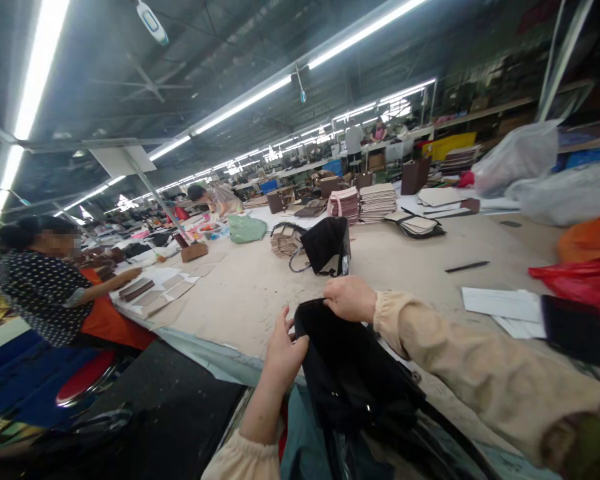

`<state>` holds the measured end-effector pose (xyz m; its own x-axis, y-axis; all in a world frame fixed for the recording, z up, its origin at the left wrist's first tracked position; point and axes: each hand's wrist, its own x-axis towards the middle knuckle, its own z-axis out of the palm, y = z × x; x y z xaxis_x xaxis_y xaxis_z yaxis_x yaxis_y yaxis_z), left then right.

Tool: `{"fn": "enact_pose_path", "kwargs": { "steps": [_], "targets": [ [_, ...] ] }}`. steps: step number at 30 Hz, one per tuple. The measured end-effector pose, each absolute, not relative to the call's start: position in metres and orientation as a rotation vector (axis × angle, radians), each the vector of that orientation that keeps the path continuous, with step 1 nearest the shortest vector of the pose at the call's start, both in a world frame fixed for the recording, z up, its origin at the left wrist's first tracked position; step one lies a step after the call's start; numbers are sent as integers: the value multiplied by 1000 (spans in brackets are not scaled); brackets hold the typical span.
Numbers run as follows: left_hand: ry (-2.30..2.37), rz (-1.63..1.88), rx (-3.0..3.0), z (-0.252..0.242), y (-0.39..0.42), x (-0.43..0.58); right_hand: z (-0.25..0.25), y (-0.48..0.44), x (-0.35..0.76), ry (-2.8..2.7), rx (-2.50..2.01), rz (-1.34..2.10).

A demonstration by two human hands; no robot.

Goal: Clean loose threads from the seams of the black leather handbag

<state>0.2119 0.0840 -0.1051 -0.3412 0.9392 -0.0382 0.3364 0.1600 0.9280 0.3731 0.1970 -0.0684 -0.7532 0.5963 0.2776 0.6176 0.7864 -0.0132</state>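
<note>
I'm standing in a factory workshop for bags. Stacks of flat pieces [379, 203] crowd the far part of the long worktable [235, 287], and a black bag [347, 400] is held open at its near edge. A person in a dotted top [47, 287] works at its left side. Rows of tube lights [243, 105] run above and beyond it, where blurred benches [307, 168] seem to carry more piled work.

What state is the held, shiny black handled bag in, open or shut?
Open: the shiny black handled bag gapes, its dark inside showing.
</note>
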Motion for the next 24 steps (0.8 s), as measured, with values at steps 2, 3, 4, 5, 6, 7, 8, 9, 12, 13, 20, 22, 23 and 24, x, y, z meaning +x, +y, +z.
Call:
{"fn": "enact_pose_path", "kwargs": {
  "steps": [2, 3, 4, 5, 6, 7, 8, 9, 12, 13, 20, 22, 23, 24],
  "targets": [
    [1780, 1204, 1290, -109, 82, 211, -68, 195, 376, -2717, -936, -131],
    [1774, 1218, 1333, -111, 82, 212, -68, 194, 378, -2721, -934, -139],
    [1771, 1224, 1370, -114, 82, 215, -67, 194, 380, -2724, -933, -147],
    [1773, 1224, 1396, -116, 82, 218, -67, 194, 382, -2728, -935, -155],
    [1782, 1218, 1417, -117, 82, 221, -67, 195, 384, -2730, -940, -163],
    [1800, 1204, 1439, -118, 82, 225, -67, 195, 386, -2732, -948, -171],
    [1827, 1184, 1468, -118, 82, 229, -67, 196, 387, -2734, -956, -179],
    [1857, 1162, 1503, -118, 82, 232, -67, 197, 389, -2736, -964, -186],
    [1922, 1117, 1608, -113, 85, 237, -67, 198, 392, -2738, -986, -201],
    [1935, 1108, 1625, -111, 87, 238, -67, 199, 393, -2737, -991, -203],
    [1968, 1067, 1669, -102, 119, 230, -70, 202, 396, -2713, -948, -172],
    [1932, 1044, 1707, -103, 129, 227, -72, 203, 397, -2708, -923, -147],
    [1911, 1032, 1725, -103, 133, 226, -73, 204, 398, -2706, -913, -133],
    [1888, 1021, 1738, -104, 136, 226, -74, 205, 399, -2704, -906, -118]
  ]
}}
